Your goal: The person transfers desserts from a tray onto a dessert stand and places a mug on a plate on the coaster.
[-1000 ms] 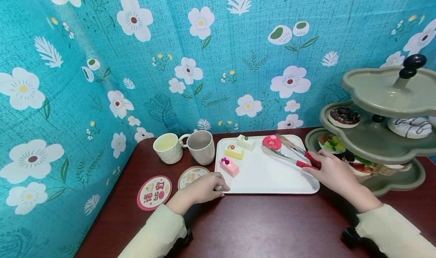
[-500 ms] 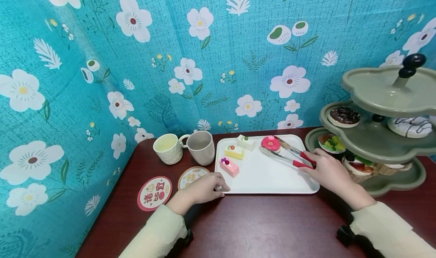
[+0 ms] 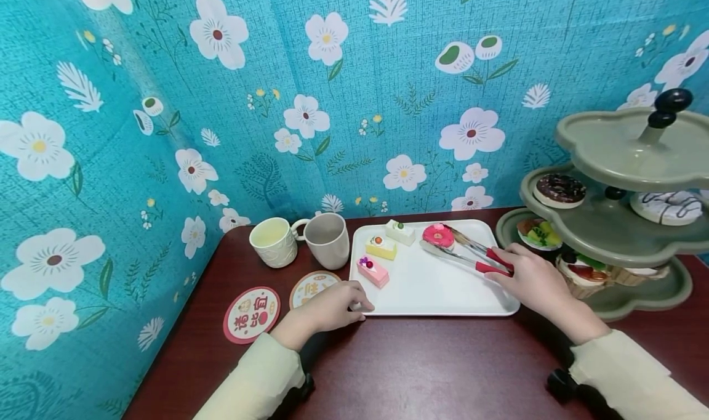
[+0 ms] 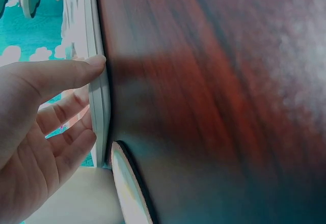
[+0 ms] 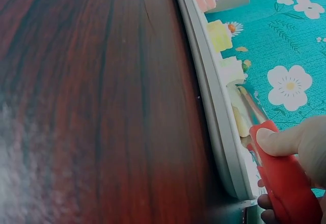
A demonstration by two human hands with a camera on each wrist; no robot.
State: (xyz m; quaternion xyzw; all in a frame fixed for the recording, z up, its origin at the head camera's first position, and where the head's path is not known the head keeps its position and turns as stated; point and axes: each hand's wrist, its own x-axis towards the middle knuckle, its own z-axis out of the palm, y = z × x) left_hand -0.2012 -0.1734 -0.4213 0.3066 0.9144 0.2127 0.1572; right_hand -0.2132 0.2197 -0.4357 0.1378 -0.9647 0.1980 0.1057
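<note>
Crowding the tray's (image 3: pixel 443 303) left edge: three cakes (image 3: pixel 382 247). Gripping red-handled tongs (image 3: pixel 462 254), right hand (image 3: pixel 532 278) fingers curled; straddling pink donut (image 3: pixel 438 235).

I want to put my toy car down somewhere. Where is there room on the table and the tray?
The white tray is bare in its near half, between the pink cake and the tongs. The dark table is bare between the two sleeves. It is crowded at the tray's back edge, by the two mugs and around the green stand.
</note>
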